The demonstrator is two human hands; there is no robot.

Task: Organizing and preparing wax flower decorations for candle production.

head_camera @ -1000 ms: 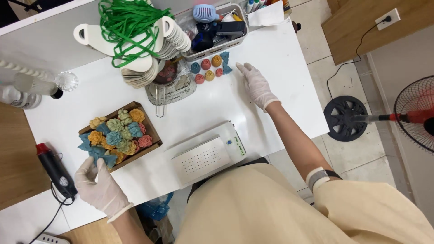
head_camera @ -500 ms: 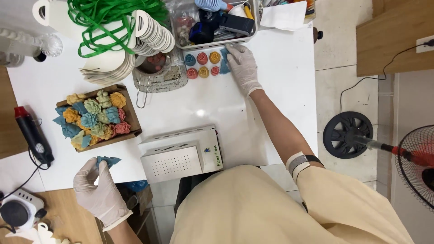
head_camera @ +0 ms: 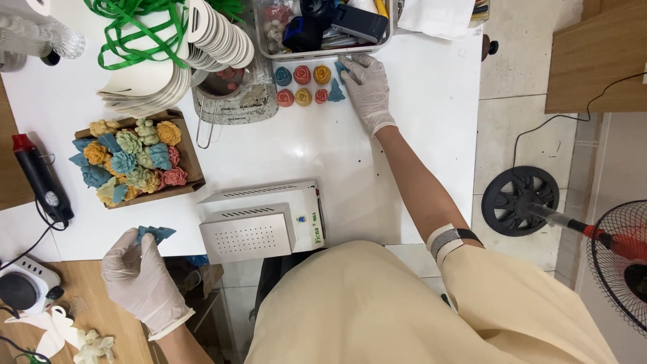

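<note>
- The left hand (head_camera: 138,280), in a thin white glove, is at the near edge of the white surface (head_camera: 337,152); its fingers are pinched narrow around a blue leaf-shaped piece (head_camera: 156,233) with jagged points, soft and matte like felt or foam.
- The right hand (head_camera: 367,87), gloved the same, reaches to the far side; its fingers lie fairly flat and slightly spread, the tips touching a second blue leaf piece (head_camera: 335,91). Whether they grip it I cannot tell.
- Just beside those fingers sit small rose-shaped pieces (head_camera: 302,85) in two short rows: blue, red, yellow and orange, with spiral petals.
- Beyond the right fingers stands a clear plastic bin (head_camera: 323,47) of mixed tools.
- Between the two hands rests a white box-like machine (head_camera: 259,222) with a perforated metal top.
- Ahead of the left fingers is a brown cardboard tray (head_camera: 192,162) packed with pastel flowers (head_camera: 128,162), ruffled and soft-looking.
- Further off lie stacked white card cut-outs (head_camera: 222,34) and glossy green ribbon (head_camera: 135,27).
- A black and red glue gun (head_camera: 37,178) lies near the left fingers, at the surface's edge.
</note>
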